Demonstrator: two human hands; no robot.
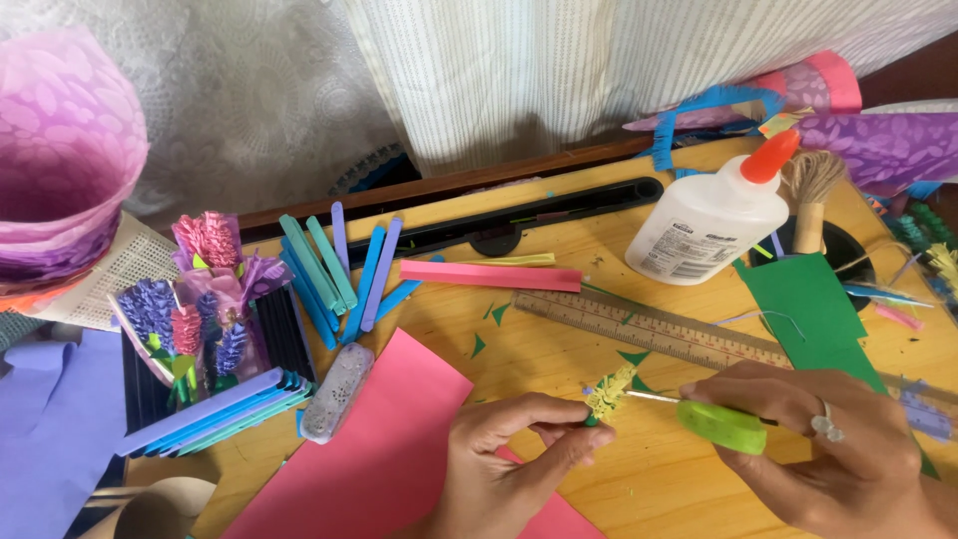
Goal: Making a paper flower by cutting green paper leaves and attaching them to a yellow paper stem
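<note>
Two hands meet low over the worktop [639, 479] — the left hand [504, 449] pinches a small yellow fringed paper flower [609, 392] at its green base, lifted clear so it can turn. The right hand [838, 449] grips green-handled scissors [720, 424], blades levelled at the fringe. A metal ruler [649, 327], glue bottle [711, 220] and pink paper [379, 449] lie close by, within reach.

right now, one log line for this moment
left hand: pinching yellow fringed paper piece | right hand: holding green-handled tool | surface: wooden table
</note>
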